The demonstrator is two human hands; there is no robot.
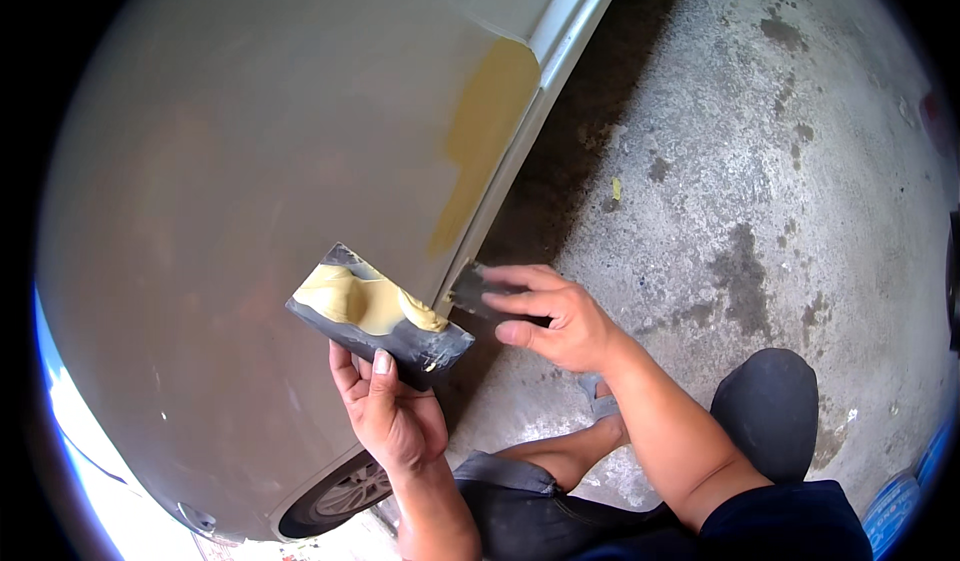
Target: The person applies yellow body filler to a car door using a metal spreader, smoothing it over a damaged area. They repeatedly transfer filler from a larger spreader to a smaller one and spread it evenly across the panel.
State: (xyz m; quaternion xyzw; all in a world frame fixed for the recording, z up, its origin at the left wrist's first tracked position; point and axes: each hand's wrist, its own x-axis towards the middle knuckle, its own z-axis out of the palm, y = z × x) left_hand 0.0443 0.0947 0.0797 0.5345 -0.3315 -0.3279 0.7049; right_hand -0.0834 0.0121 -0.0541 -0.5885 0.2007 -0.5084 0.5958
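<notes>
My left hand (395, 416) grips a dark rectangular board (405, 356) from below, thumb on its near edge. Pale yellow filler paste (345, 296) is spread and heaped across the board's face. Just to the right, my right hand (555, 316) holds a small dark spreader (475, 289), slightly blurred, close to the board's right end but apart from it. Beyond both hands is a grey-brown car body panel (270, 161). A tan-yellow filler patch (490, 121) lies along the panel's lower edge, beside the sill.
A light sill strip (575, 16) runs along the car's bottom edge. Below left is a car wheel (345, 496). Stained concrete floor (700, 161) spreads to the right, with a small yellow scrap (616, 190) on it. A blue round container (890, 511) stands at lower right, near my bent knee.
</notes>
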